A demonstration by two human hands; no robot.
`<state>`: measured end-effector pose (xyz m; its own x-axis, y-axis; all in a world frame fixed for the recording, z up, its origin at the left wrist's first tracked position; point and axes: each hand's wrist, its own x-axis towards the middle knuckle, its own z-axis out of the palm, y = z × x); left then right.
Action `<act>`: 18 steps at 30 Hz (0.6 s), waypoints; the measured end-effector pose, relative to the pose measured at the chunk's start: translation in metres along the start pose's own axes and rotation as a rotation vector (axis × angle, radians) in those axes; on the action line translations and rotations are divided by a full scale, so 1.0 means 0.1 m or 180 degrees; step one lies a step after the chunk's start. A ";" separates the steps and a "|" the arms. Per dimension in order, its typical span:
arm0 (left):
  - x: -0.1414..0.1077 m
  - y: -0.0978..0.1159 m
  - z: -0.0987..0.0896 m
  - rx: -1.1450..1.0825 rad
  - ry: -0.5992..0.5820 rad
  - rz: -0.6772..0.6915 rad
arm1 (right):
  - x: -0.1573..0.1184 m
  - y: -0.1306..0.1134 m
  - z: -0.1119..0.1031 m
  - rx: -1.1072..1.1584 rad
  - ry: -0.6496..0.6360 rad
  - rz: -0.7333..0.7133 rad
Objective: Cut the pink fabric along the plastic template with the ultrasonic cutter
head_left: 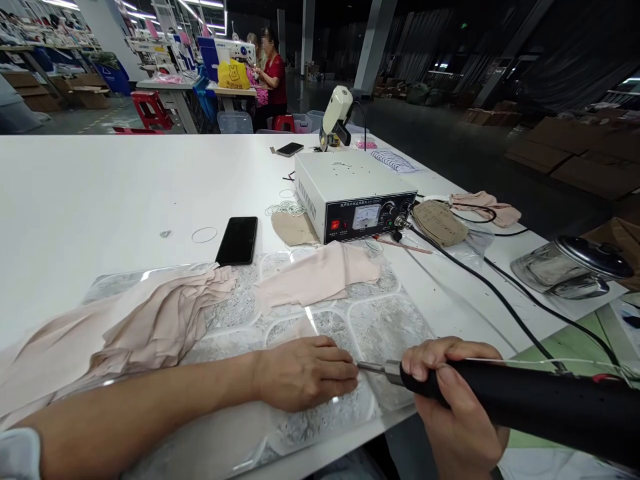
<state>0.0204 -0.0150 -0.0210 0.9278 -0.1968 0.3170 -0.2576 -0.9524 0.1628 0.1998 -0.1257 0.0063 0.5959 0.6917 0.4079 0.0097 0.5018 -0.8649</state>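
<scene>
My left hand [309, 373] lies palm down with its fingers stretched out on a grey stone-patterned mat [387, 320]. Pale pink fabric shows beside and below this hand. On the right, my right hand [457, 400] is wrapped round a black ultrasonic welding handpiece [545, 400], held nearly level. Its thin metal tip points left and reaches the fingertips of my left hand; whether it touches anything is hidden. Beyond my left hand lies a folded pale pink fabric piece [317, 277]. A stack of similar fabric pieces [145, 320] spreads out at the left.
A control box [355, 190] with a lit red switch stands at the back, cables [480, 280] trailing right. A phone [237, 240], a cardboard pattern [440, 222] and a lidded glass jug [565, 270] rest on the white table [100, 193]. A person [273, 77] sits at a sewing machine.
</scene>
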 end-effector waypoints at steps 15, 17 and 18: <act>0.01 0.00 -0.01 0.0076 0.0191 0.0094 | -0.09 -0.13 -0.08 0.0209 0.0093 0.0210; 0.01 0.00 -0.01 0.0065 0.0186 0.0101 | -0.10 -0.12 -0.07 0.0158 0.0098 0.0225; 0.01 0.00 -0.01 0.0058 0.0185 0.0100 | -0.10 -0.12 -0.06 0.0133 0.0110 0.0220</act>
<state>0.0211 -0.0153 -0.0195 0.9019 -0.2133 0.3756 -0.2810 -0.9502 0.1349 0.1987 -0.1416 0.0109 0.6213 0.7075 0.3367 -0.0655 0.4751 -0.8775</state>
